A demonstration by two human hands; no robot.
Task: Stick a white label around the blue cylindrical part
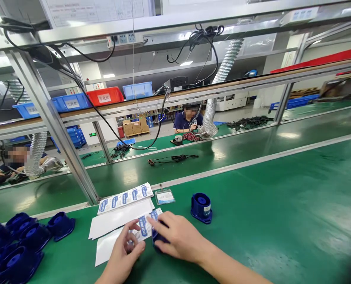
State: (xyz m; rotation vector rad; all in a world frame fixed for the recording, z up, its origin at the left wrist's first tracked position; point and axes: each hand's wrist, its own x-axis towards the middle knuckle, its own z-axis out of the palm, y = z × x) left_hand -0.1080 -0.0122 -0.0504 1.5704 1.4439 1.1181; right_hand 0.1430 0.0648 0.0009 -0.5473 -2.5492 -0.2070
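My right hand (180, 238) is closed over a dark blue plastic housing (157, 238), mostly hidden under its fingers. Just left of it, my left hand (125, 252) has its thumb and fingers curved and apart, with no held thing visible. Behind the hands lies a sheet of blue-and-white printed labels (144, 228), partly covered by the fingers. Farther back are a blank white sheet (122, 217) and another label sheet (125, 198). A single round blue housing (201, 207) with a pale label on its side stands to the right of the sheets.
Several blue housings (15, 244) crowd the left of the green table (267, 213). A clear badge holder (164, 196) lies behind the sheets. Beyond a metal frame post (53, 122), a cable bundle (175, 158) rests on the green strip. Bins (104, 96) line the shelf; two people work opposite.
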